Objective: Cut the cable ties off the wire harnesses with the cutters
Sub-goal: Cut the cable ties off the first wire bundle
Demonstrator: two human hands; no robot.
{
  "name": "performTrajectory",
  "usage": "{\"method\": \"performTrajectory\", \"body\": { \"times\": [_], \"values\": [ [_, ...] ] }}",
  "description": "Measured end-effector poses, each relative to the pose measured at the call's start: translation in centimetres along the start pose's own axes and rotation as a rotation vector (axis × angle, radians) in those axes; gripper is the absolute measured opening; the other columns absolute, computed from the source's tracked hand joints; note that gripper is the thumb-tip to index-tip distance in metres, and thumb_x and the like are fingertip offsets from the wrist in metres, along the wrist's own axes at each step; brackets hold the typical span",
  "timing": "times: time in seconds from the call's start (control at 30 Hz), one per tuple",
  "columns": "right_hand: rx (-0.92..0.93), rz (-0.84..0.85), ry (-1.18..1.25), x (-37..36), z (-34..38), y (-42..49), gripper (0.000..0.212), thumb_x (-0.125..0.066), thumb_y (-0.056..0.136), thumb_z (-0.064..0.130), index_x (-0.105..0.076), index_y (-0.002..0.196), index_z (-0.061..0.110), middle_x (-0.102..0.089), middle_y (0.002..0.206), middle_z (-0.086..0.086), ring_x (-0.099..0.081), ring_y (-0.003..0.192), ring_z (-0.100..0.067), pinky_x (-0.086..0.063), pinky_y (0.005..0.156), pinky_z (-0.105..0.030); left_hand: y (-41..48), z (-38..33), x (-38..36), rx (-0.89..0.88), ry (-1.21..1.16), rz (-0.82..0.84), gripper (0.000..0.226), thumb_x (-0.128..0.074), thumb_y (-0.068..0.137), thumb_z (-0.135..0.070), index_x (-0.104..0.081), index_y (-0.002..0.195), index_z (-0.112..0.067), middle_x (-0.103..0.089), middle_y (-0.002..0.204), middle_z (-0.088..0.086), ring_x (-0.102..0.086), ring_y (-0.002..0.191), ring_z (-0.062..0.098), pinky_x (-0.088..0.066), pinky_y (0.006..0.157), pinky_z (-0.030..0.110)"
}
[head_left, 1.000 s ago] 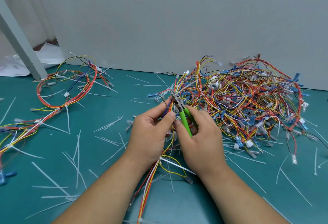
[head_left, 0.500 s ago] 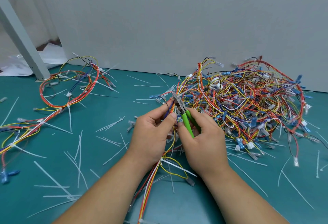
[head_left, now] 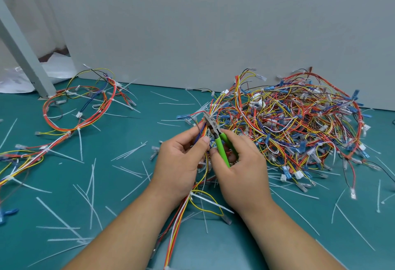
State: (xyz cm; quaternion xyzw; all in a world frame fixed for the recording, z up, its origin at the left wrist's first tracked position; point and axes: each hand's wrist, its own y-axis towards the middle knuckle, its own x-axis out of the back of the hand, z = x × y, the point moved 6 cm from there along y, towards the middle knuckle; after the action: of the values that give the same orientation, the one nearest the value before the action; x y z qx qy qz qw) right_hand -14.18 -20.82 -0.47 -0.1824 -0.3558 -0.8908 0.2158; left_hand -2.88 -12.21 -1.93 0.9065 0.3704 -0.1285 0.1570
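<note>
1. Both hands are busy: my left hand (head_left: 179, 162) pinches the harness (head_left: 183, 212), and my right hand (head_left: 241, 171) wraps the green cutters (head_left: 215, 135) just above.
2. Over the last second the cutters have barely shifted, so I judge this cut unfinished.
3. Their long axis runs from my right palm away and slightly left, with the nose at the pile (head_left: 288, 124) edge.

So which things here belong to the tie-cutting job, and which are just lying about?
Job: green cutters in right hand; harness held by left hand; tangled harness pile; looped harnesses at left.
Lying about: cut tie strips; white sheet; grey post.
</note>
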Motion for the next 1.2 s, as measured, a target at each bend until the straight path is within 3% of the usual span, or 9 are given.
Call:
{"method": "performTrajectory", "body": {
  "times": [0.17,0.27,0.4,0.67,1.03,1.2],
  "values": [
    [0.002,0.054,0.024,-0.1,0.41,-0.07,0.047,-0.072,0.085,0.03,-0.067,0.131,0.025,-0.06,0.106,0.012,-0.058,0.1,-0.003,-0.046,0.094,-0.021,0.04,-0.09,-0.09,-0.002,-0.033,-0.018,0.033,-0.06,0.096,0.003,-0.072,0.116,-0.02,-0.078,0.102,0.0,-0.066,0.08,0.001,-0.052,0.068,0.014],
    [-0.008,0.066,0.017,-0.14,0.24,-0.05,0.048,-0.074,0.085,0.025,-0.067,0.133,0.024,-0.06,0.104,0.012,-0.056,0.095,-0.001,-0.048,0.091,-0.025,0.0,-0.19,-0.06,-0.009,-0.037,-0.027,0.033,-0.06,0.096,0.003,-0.072,0.113,-0.021,-0.078,0.099,-0.001,-0.066,0.077,-0.001,-0.051,0.065,0.012],
    [0.015,0.061,-0.006,-0.05,0.19,0.06,0.045,-0.07,0.084,0.025,-0.069,0.13,0.027,-0.057,0.093,0.016,-0.051,0.086,0.006,-0.043,0.081,-0.016,-0.06,-0.23,-0.09,-0.01,-0.028,-0.015,0.033,-0.06,0.096,0.002,-0.071,0.117,-0.02,-0.078,0.103,-0.001,-0.066,0.081,0.001,-0.05,0.065,0.012],
    [0.019,0.031,-0.003,0.05,0.16,0.0,0.043,-0.069,0.083,0.026,-0.071,0.127,0.025,-0.061,0.093,0.013,-0.053,0.09,0.009,-0.039,0.082,-0.009,-0.05,-0.08,0.1,-0.002,-0.012,-0.021,0.032,-0.061,0.096,0.0,-0.071,0.119,-0.02,-0.077,0.103,-0.001,-0.065,0.081,0.0,-0.049,0.066,0.011],
    [0.046,0.037,-0.006,0.16,1.01,-0.08,0.054,-0.071,0.085,0.028,-0.064,0.137,0.015,-0.062,0.111,0.005,-0.058,0.106,-0.009,-0.043,0.1,-0.02,-0.11,-0.62,-0.13,-0.026,-0.019,-0.027,0.035,-0.058,0.096,0.003,-0.073,0.109,-0.025,-0.078,0.1,-0.007,-0.067,0.082,-0.002,-0.051,0.068,0.012],
    [0.036,0.068,-0.007,0.0,0.8,-0.09,0.052,-0.072,0.086,0.026,-0.065,0.136,0.019,-0.059,0.105,0.009,-0.054,0.096,-0.002,-0.045,0.093,-0.02,-0.14,-0.66,-0.12,-0.035,-0.002,-0.027,0.035,-0.058,0.096,0.003,-0.072,0.109,-0.026,-0.078,0.097,-0.009,-0.066,0.078,-0.003,-0.05,0.065,0.011]
  ]
}}
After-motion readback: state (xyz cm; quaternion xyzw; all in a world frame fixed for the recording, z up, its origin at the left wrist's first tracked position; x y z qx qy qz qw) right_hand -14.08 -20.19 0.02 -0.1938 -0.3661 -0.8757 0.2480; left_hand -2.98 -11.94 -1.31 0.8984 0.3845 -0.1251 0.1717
